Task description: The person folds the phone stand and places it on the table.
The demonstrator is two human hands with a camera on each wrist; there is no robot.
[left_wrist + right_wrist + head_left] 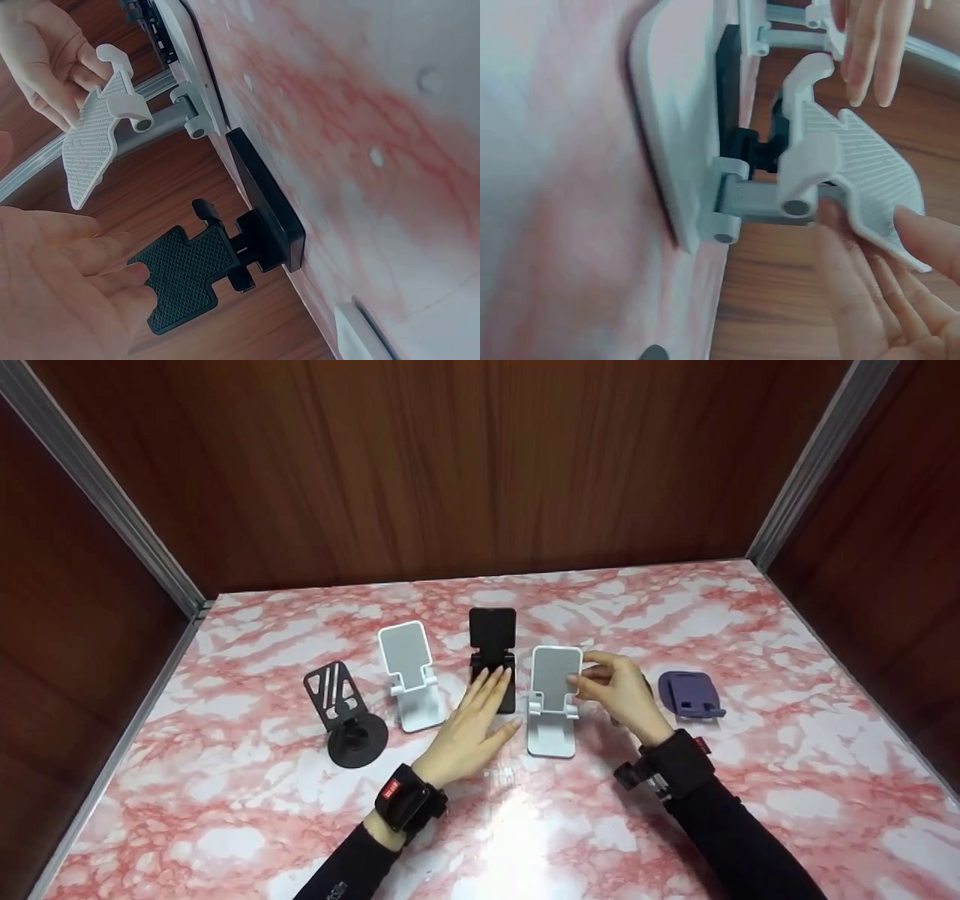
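Note:
A white phone stand (551,735) with a grey pad stands right of centre on the table. My right hand (624,694) pinches the right edge of its upright plate (877,169), thumb in front and fingers behind. To its left and a little farther back is a black phone stand (493,628), plate raised. My left hand (466,733) is held out before that black stand, fingers straight, hiding part of its base in the head view. In the left wrist view the fingertips overlap the edge of the black plate (191,277); whether they touch it I cannot tell.
Another white phone stand (409,660) stands left of my left hand. Farther left is a black stand with a slotted plate and round base (358,742). A purple folded stand (691,695) lies on the right. Wooden panels (480,472) enclose the marbled table (262,840).

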